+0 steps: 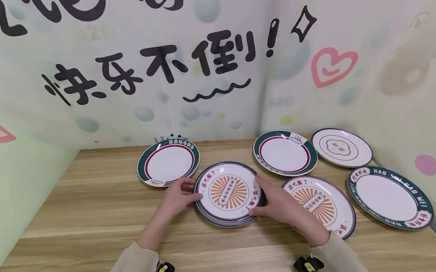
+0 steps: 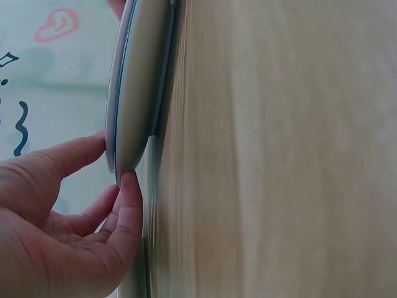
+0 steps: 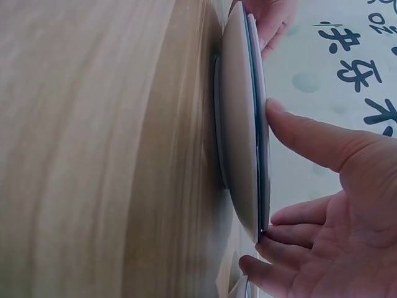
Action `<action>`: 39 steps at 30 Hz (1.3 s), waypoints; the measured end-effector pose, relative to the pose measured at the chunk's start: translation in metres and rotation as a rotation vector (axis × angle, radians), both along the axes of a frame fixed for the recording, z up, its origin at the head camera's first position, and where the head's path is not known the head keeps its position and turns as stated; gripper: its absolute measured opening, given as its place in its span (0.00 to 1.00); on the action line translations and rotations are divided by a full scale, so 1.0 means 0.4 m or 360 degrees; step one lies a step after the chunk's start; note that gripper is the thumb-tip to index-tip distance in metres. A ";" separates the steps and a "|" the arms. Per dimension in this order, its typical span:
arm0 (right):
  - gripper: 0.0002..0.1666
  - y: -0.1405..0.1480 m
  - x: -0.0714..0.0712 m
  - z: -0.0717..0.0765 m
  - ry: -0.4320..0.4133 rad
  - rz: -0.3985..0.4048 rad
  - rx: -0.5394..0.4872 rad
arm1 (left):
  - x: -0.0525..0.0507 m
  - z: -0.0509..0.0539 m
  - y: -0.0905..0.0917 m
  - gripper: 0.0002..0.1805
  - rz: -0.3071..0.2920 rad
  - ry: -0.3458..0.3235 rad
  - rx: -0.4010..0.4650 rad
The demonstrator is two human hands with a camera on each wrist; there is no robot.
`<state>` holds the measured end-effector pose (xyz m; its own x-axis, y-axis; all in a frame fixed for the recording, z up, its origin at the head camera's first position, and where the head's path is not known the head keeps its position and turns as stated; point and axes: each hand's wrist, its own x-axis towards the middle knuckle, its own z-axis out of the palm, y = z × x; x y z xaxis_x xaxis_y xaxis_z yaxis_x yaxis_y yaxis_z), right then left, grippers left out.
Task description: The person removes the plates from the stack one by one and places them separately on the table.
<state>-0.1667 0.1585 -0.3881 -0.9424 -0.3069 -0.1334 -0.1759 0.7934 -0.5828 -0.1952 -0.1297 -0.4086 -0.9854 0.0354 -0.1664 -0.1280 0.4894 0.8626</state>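
A small stack of round plates (image 1: 230, 215) is in the middle of the table, between my two hands. Its top plate (image 1: 211, 188) carries an orange sunburst and red characters. At the stack's left edge, my left hand (image 1: 174, 199) pinches the rim, thumb on top and fingertips beneath, as the left wrist view shows. On the opposite side my right hand (image 3: 347, 198) grips the rim, its thumb on the upper edge and its fingers against the side and underside. Whether the stack's base (image 3: 218, 124) touches the table cannot be told.
Two green-rimmed plates (image 1: 143, 170) (image 1: 311, 154) lie at the back. Farther right are a white plate (image 1: 361, 153), a green oval plate (image 1: 420, 198) and another sunburst plate (image 1: 344, 202), partly hidden by my right forearm. A printed cloth wall (image 1: 208, 115) borders the wooden table (image 1: 73, 217).
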 end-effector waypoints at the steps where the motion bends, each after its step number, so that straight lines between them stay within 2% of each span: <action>1: 0.59 0.001 0.000 0.000 0.0004 0.0003 0.0004 | 0.000 0.000 0.002 0.26 0.0007 -0.0007 -0.0004; 8: 0.61 0.005 0.001 -0.006 0.0030 0.0032 0.0010 | -0.002 0.004 0.005 0.24 0.0038 -0.0048 -0.0004; 17: 0.60 0.004 0.001 -0.007 0.0099 0.0055 0.0077 | 0.002 0.016 0.005 0.19 0.0035 -0.0027 0.0011; 24: 0.60 -0.001 0.001 -0.009 0.0084 0.0030 0.0096 | 0.006 0.016 0.001 0.19 0.0019 -0.0021 0.0038; 30: 0.61 -0.007 0.004 -0.006 0.0099 0.0023 0.0106 | 0.008 0.016 0.000 0.21 0.0056 -0.0064 0.0061; 39: 0.61 -0.008 0.005 -0.004 0.0122 0.0008 0.0152 | 0.014 0.030 -0.006 0.22 0.0073 -0.0125 0.0325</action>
<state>-0.1646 0.1555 -0.3896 -0.9493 -0.3012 -0.0897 -0.2213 0.8435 -0.4894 -0.1896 -0.1320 -0.3964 -0.9711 0.0319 -0.2364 -0.2165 0.2979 0.9297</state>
